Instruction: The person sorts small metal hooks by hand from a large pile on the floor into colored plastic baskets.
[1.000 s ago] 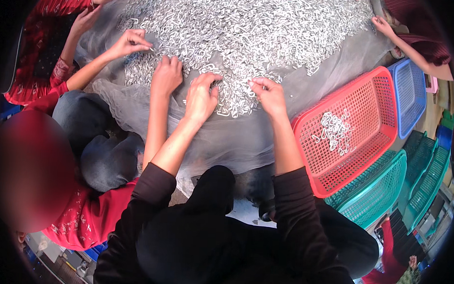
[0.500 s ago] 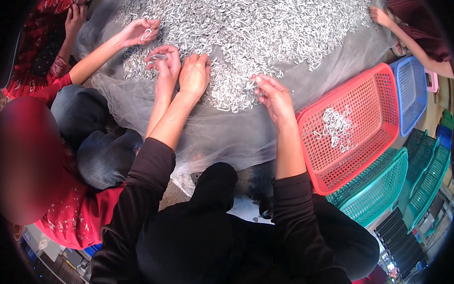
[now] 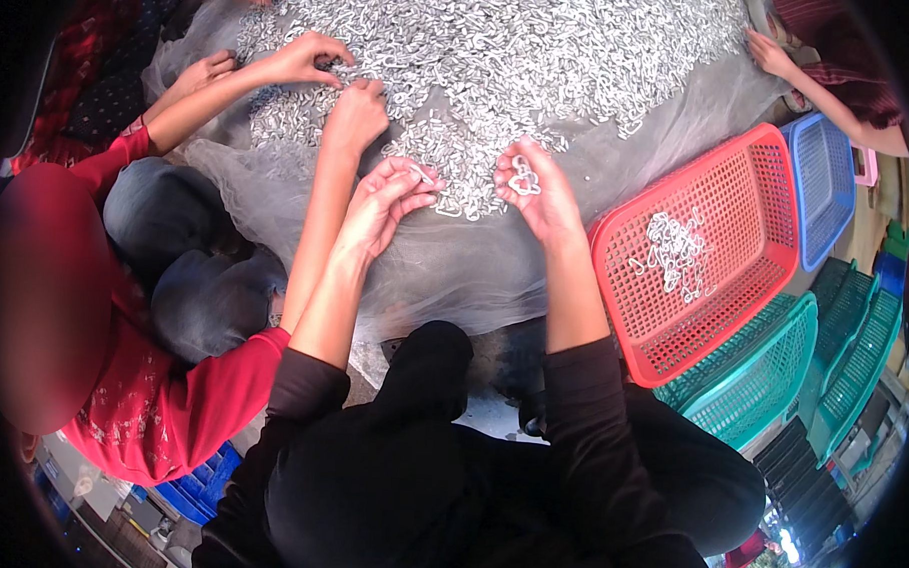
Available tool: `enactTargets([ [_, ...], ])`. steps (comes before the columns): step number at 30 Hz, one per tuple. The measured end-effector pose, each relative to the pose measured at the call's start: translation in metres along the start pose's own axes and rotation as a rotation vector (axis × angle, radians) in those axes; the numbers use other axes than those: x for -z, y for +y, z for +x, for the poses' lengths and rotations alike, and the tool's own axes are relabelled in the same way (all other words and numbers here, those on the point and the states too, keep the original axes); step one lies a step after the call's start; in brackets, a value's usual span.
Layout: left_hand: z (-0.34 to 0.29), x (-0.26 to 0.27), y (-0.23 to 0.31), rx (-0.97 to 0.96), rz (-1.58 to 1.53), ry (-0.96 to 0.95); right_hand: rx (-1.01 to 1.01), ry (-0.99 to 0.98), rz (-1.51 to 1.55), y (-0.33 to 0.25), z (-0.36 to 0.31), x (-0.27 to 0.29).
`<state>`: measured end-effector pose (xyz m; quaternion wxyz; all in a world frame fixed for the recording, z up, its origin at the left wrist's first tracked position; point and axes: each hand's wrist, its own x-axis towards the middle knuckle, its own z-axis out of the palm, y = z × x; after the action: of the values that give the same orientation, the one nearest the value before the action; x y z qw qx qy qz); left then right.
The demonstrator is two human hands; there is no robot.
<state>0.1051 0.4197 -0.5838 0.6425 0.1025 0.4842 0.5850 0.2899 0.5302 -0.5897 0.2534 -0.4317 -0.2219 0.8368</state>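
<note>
A broad pile of small silvery bent-metal hooks (image 3: 533, 56) spreads over a translucent sheet in front of me. At the pile's near edge, my left hand (image 3: 382, 206) is closed, pinching a small metal hook (image 3: 421, 175) between thumb and fingertips. A little to the right, my right hand (image 3: 546, 197) has its fingers curled around several such hooks (image 3: 523, 176), which show in the palm. The two hands are apart, palms turned partly upward.
A red basket (image 3: 628, 335) holding loose hooks (image 3: 674, 252) stands at my right, beside a blue basket (image 3: 821, 187) and green baskets (image 3: 746, 394). A co-worker's hands (image 3: 358, 118) reach into the pile close to my left arm. Another person's hand (image 3: 771, 55) rests at the far right.
My left hand has drawn back from the pile toward me and now pinches a hook. My right hand has turned, showing several hooks. The left co-worker's hands have moved over the pile.
</note>
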Motion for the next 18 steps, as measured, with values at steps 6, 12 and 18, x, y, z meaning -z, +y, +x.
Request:
enactTargets([
  [6, -0.012, 0.005, -0.028, 0.067, 0.174, 0.318, 0.372, -0.053, -1.291, 0.039, 0.027, -0.039],
  [12, -0.016, 0.005, -0.027, 0.045, -0.123, 0.223, 0.53, 0.067, -1.494, 0.043, 0.036, -0.043],
  [18, -0.011, 0.003, -0.034, 0.049, 0.017, 0.268, 0.368, 0.174, -1.139, 0.025, 0.045, -0.02],
])
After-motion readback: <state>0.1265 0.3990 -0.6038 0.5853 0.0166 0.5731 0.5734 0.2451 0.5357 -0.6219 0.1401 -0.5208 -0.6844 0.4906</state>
